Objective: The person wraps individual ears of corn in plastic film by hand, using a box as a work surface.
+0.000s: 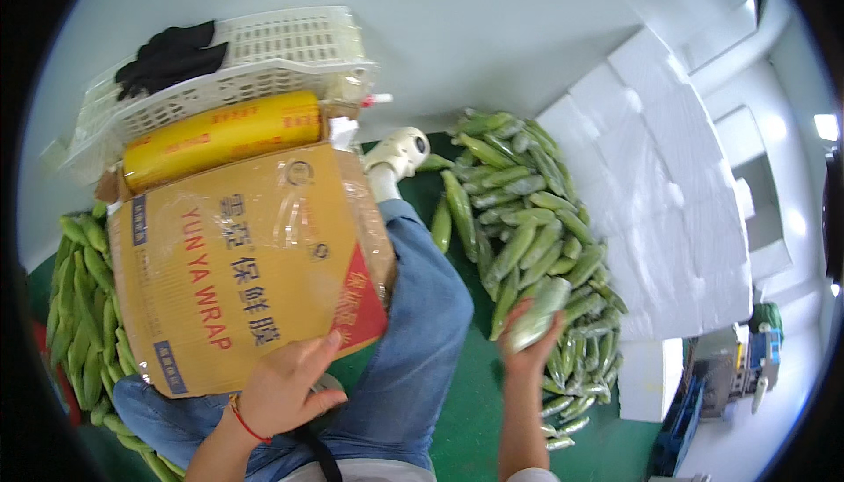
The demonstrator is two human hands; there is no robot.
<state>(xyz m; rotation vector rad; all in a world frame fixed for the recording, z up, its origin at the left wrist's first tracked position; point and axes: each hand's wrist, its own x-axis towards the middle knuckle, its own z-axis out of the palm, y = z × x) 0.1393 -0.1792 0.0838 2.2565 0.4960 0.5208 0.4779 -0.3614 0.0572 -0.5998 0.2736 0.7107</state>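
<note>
My right hand (531, 341) is closed round a long green vegetable wrapped in clear film (542, 306), raised above the pile on my right. That pile of film-wrapped green vegetables (536, 218) spreads over the floor, most of them glossy under film. My left hand (290, 385) has its fingers stretched out and holds nothing. Its fingertips reach the near right corner of a brown cardboard box (189, 253) in front of me. Whether they press on the box I cannot tell. A yellow roll of cling film (224, 137) lies across the box's far end.
More green vegetables (83, 306) are heaped left of the box. Beyond the roll stands a white plastic basket (294, 38) with black gloves (171, 58) on it. White foam boxes (655, 192) are stacked on the right. My bent knee (435, 280) lies between box and pile.
</note>
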